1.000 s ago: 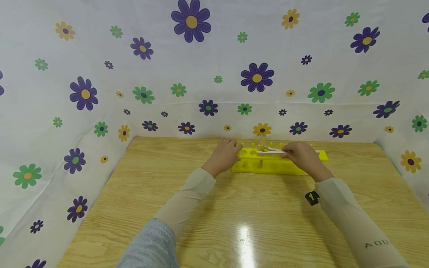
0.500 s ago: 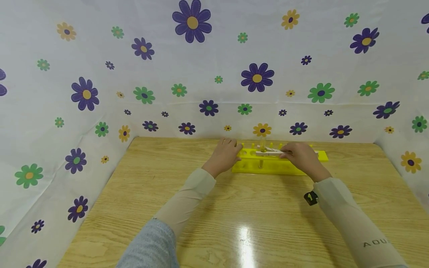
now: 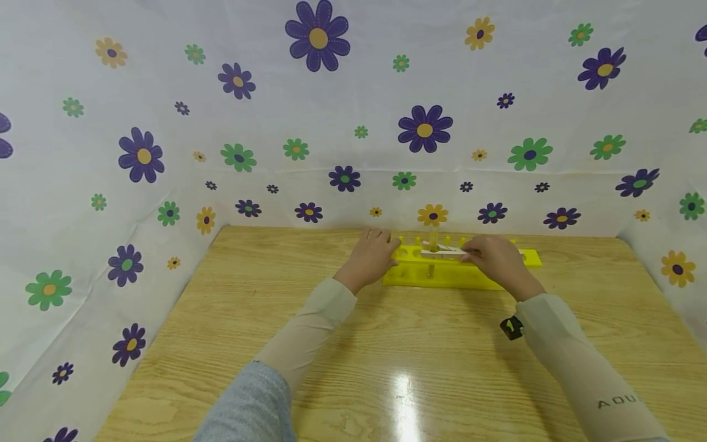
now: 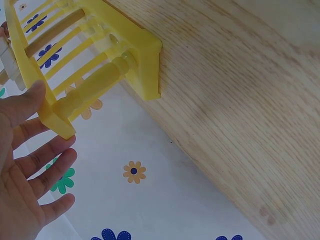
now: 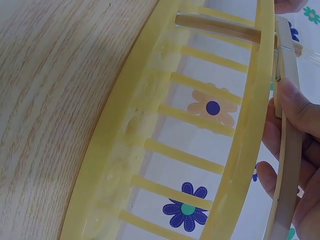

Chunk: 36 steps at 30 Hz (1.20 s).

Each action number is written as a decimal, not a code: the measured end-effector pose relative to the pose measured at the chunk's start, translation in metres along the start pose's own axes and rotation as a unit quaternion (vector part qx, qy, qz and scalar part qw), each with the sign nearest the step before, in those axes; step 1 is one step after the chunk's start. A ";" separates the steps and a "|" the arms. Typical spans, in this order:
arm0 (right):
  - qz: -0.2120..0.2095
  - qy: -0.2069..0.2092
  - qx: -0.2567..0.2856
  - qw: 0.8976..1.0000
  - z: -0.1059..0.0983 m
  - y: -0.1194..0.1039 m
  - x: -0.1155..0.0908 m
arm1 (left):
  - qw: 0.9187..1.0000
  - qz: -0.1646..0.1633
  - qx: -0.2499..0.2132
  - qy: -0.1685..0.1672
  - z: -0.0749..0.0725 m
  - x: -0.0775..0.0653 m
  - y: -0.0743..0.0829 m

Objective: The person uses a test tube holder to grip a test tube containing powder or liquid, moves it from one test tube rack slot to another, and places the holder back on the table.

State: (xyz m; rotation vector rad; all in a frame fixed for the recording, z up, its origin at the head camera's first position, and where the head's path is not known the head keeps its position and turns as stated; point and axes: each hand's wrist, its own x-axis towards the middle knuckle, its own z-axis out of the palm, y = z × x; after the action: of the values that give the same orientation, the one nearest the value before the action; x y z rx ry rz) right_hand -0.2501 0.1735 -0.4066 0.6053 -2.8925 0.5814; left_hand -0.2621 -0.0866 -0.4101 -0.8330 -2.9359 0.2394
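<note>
A yellow test tube rack (image 3: 464,279) stands upright near the far edge of the table. My left hand (image 3: 369,258) grips its left end, with the thumb and fingers on the end of the top plate (image 4: 45,102). One glass test tube (image 3: 433,238) with brownish contents (image 5: 220,27) stands in a hole left of the rack's middle, its upper part above the top plate. My right hand (image 3: 498,261) holds a wooden test tube clamp (image 5: 291,165) lying level just over the rack. The clamp's front end is at the tube, below its mouth.
The wooden table (image 3: 353,344) spreads out in front of the rack. Behind it hangs a white flower-printed cloth (image 3: 353,92), which also runs along both sides. Several other holes and upright pegs (image 5: 195,117) line the rack.
My right hand and the clamp have shifted very slightly left, the clamp's front end now a little farther past the tube. My left hand stays on the rack.
</note>
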 end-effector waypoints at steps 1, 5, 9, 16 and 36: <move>0.002 -0.002 0.000 1.000 0.000 0.000 0.000 | 1.000 0.000 0.000 0.000 0.000 0.000 0.000; 0.006 -0.007 0.001 1.000 0.000 0.000 0.000 | 1.000 0.001 -0.003 0.002 0.000 0.000 0.000; 0.009 -0.009 0.002 1.000 -0.001 -0.001 -0.001 | 1.000 0.003 -0.007 0.006 0.001 0.000 -0.001; 0.006 -0.011 -0.003 1.000 -0.002 -0.002 0.000 | 1.000 -0.001 -0.004 0.004 0.001 0.000 -0.001; 0.006 -0.016 -0.008 1.000 -0.001 -0.005 0.000 | 1.000 0.003 -0.001 0.007 0.002 -0.001 -0.002</move>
State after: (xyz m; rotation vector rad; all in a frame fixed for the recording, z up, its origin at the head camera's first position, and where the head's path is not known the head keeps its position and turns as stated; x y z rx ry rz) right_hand -0.2479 0.1700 -0.4045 0.6010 -2.9291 0.5553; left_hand -0.2625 -0.0887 -0.4120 -0.8394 -2.9228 0.2294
